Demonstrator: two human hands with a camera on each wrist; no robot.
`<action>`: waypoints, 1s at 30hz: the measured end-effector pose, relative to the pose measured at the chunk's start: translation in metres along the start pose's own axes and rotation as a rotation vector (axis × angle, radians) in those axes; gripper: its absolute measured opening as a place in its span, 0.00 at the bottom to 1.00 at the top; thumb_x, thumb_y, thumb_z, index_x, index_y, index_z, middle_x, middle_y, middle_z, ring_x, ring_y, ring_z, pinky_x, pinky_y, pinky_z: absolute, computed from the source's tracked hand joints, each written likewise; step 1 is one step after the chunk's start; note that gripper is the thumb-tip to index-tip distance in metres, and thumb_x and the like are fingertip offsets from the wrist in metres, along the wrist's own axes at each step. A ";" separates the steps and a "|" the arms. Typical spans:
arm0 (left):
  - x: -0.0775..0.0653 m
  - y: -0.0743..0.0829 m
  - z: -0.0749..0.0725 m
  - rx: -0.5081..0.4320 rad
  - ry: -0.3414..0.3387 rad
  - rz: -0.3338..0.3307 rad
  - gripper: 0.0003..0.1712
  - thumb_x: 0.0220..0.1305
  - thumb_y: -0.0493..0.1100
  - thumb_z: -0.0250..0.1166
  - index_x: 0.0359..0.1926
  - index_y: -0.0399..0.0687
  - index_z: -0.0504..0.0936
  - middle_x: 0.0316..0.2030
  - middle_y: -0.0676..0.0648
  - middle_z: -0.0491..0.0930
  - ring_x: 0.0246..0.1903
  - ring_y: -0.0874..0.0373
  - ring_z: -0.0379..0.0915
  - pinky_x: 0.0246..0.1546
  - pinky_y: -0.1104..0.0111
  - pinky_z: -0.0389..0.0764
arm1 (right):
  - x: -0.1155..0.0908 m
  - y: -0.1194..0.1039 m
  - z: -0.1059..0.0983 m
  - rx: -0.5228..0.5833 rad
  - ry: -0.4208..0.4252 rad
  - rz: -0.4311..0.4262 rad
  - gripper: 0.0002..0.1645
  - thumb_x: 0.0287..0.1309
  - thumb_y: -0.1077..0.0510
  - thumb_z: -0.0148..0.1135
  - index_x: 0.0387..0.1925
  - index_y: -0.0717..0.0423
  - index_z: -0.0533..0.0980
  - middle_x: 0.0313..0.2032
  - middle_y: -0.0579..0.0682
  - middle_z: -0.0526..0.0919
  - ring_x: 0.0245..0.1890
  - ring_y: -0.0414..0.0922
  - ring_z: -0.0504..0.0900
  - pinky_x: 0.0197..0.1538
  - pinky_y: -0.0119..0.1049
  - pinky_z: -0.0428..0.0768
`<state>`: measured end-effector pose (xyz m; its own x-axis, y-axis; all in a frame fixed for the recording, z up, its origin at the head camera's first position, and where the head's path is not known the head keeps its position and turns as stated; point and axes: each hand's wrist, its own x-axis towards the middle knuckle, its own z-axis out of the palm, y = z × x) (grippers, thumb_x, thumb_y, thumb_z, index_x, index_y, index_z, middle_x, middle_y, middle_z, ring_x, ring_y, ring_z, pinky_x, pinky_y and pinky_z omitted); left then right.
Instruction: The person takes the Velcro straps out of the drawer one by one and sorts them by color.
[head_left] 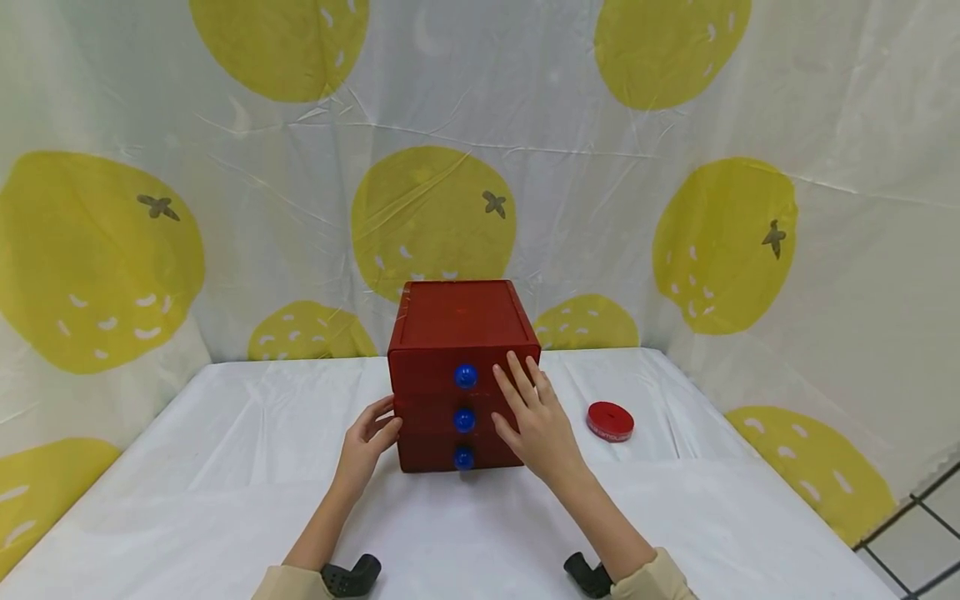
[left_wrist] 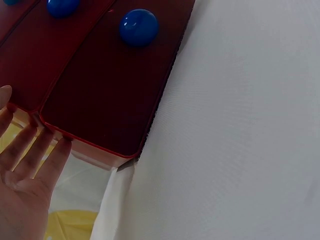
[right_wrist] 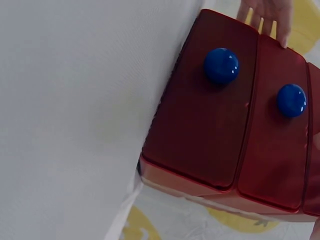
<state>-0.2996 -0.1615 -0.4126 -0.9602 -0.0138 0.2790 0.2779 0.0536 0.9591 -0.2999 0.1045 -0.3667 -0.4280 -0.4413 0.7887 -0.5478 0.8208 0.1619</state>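
A dark red box of three stacked drawers (head_left: 461,312) stands on the white-covered table, its front facing me. Each drawer has a round blue knob, with the top knob (head_left: 466,376) above the middle knob (head_left: 465,420) and the bottom knob (head_left: 463,457). My left hand (head_left: 367,442) rests against the box's left side, its thumb by the front edge. In the left wrist view its fingers (left_wrist: 56,160) are loosely extended along that side. With fingers spread and nearly straight, my right hand (head_left: 538,425) lies over the right part of the front, beside the knobs.
To the right of the box lies a flat red roll (head_left: 610,421) with pale lettering on its side. Behind the table hangs a white cloth (head_left: 570,192) printed with big yellow fruit. Grey tiles (head_left: 926,533) show beyond the table's right side.
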 end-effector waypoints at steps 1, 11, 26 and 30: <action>0.000 0.000 0.000 0.000 0.000 0.002 0.25 0.63 0.43 0.57 0.61 0.47 0.65 0.58 0.42 0.68 0.46 0.72 0.72 0.45 0.74 0.78 | 0.000 0.000 0.000 -0.003 -0.001 0.002 0.44 0.47 0.51 0.64 0.65 0.54 0.59 0.68 0.55 0.54 0.65 0.57 0.56 0.60 0.51 0.68; -0.001 -0.001 0.001 0.002 0.012 0.019 0.25 0.63 0.43 0.57 0.61 0.45 0.66 0.57 0.41 0.69 0.45 0.73 0.72 0.43 0.76 0.78 | 0.000 -0.004 0.001 0.054 0.062 0.003 0.34 0.55 0.49 0.55 0.63 0.56 0.63 0.66 0.56 0.60 0.63 0.54 0.61 0.60 0.53 0.67; 0.000 0.000 0.000 -0.011 -0.003 -0.009 0.24 0.64 0.45 0.56 0.60 0.49 0.66 0.57 0.44 0.69 0.46 0.73 0.73 0.47 0.71 0.78 | -0.001 -0.018 -0.001 0.165 0.059 -0.011 0.37 0.43 0.53 0.69 0.58 0.52 0.68 0.59 0.53 0.69 0.56 0.49 0.70 0.55 0.44 0.75; 0.000 0.000 -0.001 -0.003 -0.002 -0.010 0.24 0.64 0.46 0.55 0.60 0.48 0.66 0.58 0.44 0.69 0.46 0.73 0.73 0.47 0.69 0.78 | -0.002 -0.019 0.001 0.193 0.036 -0.012 0.36 0.43 0.54 0.69 0.58 0.52 0.68 0.57 0.52 0.71 0.54 0.48 0.72 0.53 0.42 0.77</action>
<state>-0.2998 -0.1622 -0.4129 -0.9630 -0.0125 0.2691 0.2682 0.0503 0.9620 -0.2892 0.0889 -0.3715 -0.3964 -0.4342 0.8089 -0.6819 0.7292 0.0572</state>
